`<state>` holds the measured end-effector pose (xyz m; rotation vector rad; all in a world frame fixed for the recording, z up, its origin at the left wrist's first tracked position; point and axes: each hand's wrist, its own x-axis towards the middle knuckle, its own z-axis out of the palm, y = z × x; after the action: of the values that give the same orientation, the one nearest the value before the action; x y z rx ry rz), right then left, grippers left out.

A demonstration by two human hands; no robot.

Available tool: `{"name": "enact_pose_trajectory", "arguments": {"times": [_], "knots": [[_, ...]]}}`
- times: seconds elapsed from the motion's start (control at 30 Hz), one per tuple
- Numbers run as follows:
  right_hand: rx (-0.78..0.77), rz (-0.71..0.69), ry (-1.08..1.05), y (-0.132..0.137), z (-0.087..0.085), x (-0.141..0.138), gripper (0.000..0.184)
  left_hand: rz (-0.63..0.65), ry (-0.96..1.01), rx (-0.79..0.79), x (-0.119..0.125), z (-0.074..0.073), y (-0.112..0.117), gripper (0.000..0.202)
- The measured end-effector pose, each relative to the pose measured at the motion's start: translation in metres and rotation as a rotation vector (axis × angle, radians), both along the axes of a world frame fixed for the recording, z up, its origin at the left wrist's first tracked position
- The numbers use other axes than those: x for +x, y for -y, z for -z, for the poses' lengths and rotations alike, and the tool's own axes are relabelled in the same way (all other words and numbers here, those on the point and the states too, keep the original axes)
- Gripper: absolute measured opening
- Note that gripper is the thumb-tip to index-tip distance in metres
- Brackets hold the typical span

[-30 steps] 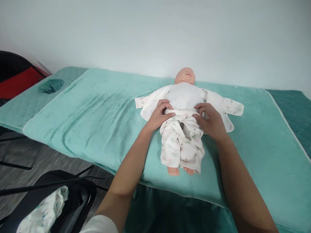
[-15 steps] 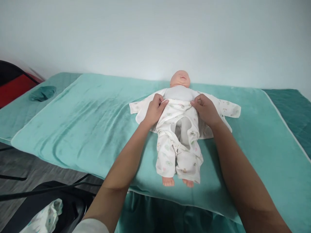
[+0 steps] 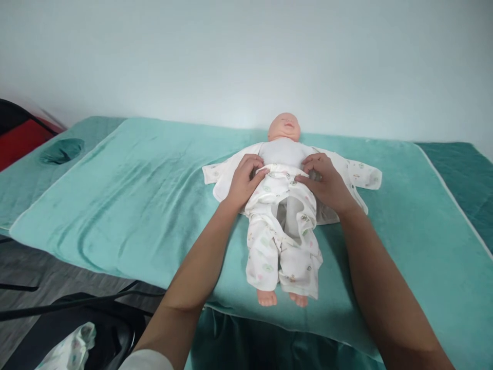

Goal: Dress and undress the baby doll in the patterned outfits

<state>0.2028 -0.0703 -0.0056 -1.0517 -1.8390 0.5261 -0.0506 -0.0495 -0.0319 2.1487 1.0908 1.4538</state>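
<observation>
A baby doll [image 3: 283, 153] lies on its back on the green cover, head toward the wall. White printed open-crotch pants [image 3: 263, 249] cover its legs up to the waist, with both feet showing. A white baby jacket [image 3: 227, 165] is spread open beneath it, sleeves out to both sides. At the left side of the waistband rests my left hand [image 3: 246, 180], thumb on the pants and fingers apart from it against the doll's side. My right hand [image 3: 325, 180] lies at the other side, thumb on the waistband, fingers spread away.
A green cover [image 3: 154, 180] with wrinkles spreads over the massage table, which has a face hole [image 3: 63, 150] at the left end. A pale wall [image 3: 231, 61] stands behind. At lower left, a crumpled printed white item [image 3: 71, 347] lies on a black chair [image 3: 115, 324].
Both hands have loosened from a pinch on the waistband, thumbs and fingers now parted. The waistband sits slightly lower on the doll, and the feet appear a little nearer.
</observation>
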Motion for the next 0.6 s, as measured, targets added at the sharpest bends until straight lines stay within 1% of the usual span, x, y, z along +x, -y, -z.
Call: {"name": "enact_pose_trajectory", "arguments": {"times": [0.07, 0.13, 0.2, 0.3, 0.37, 0.43, 0.5, 0.6], "knots": [[0.050, -0.010, 0.008, -0.001, 0.003, -0.003, 0.036, 0.039, 0.006, -0.059, 0.000, -0.003, 0.001, 0.025], [0.027, 0.025, 0.022, -0.003, 0.003, -0.006, 0.035, 0.042, 0.005, -0.145, 0.000, -0.006, 0.001, 0.024], [-0.035, 0.106, 0.060, -0.006, 0.001, -0.008, 0.033, -0.014, 0.003, -0.231, 0.003, -0.009, -0.002, 0.022], [-0.102, 0.224, 0.113, -0.015, -0.004, -0.011, 0.030, -0.113, 0.009, -0.305, 0.007, -0.011, -0.013, 0.019], [-0.126, 0.256, 0.126, -0.025, -0.006, -0.011, 0.029, -0.126, 0.050, -0.351, 0.010, -0.011, -0.024, 0.019], [-0.179, 0.242, 0.110, -0.037, -0.006, -0.010, 0.026, -0.109, 0.106, -0.419, 0.012, -0.009, -0.037, 0.020], [-0.279, 0.185, 0.042, -0.047, -0.003, -0.008, 0.025, -0.092, 0.148, -0.486, 0.012, -0.007, -0.045, 0.021], [-0.429, 0.108, -0.117, -0.053, 0.002, -0.007, 0.026, -0.083, 0.164, -0.513, 0.013, -0.004, -0.047, 0.021]]}}
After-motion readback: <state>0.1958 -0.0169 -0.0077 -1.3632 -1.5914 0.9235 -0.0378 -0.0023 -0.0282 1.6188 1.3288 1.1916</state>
